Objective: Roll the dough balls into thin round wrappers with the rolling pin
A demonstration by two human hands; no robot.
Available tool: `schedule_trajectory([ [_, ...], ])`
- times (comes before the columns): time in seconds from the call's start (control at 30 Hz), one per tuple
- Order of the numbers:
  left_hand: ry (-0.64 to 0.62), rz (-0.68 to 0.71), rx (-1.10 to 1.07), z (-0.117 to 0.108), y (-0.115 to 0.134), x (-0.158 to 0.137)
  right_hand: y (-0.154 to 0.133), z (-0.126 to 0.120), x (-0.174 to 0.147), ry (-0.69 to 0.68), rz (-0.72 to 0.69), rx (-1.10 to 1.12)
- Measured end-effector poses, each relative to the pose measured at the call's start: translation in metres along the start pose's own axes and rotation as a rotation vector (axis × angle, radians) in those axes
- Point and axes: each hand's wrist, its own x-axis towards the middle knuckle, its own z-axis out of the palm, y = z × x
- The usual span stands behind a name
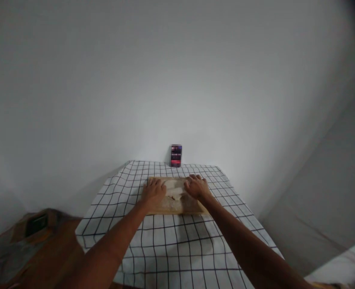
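A light brown board (162,209) lies on a checked cloth, with a pale, soft-looking sheet (175,184) across its upper part. The sheet's near edge looks uneven; whether it is dough or fabric I cannot make out. At the board's left side, my left hand (154,192) presses down on the sheet with bent fingers, thumb turned inward. My right hand (196,186) is at the opposite end, fingers curled over the sheet near the board's far right corner. Both sets of fingertips are partly hidden.
White cloth with black grid lines (171,249) covers the table. A small dark box or phone-like object (176,155), its front pixelated, stands upright against the white wall (177,88) at the back. A cardboard box (35,225) sits lower down at the left on the brown floor.
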Motion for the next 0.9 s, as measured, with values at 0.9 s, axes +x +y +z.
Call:
schedule_trajectory([
  [0.9,0.124,0.012,0.034,0.002,0.013,-0.007,-0.001,0.02,-0.031,0.081,0.017,0.043],
])
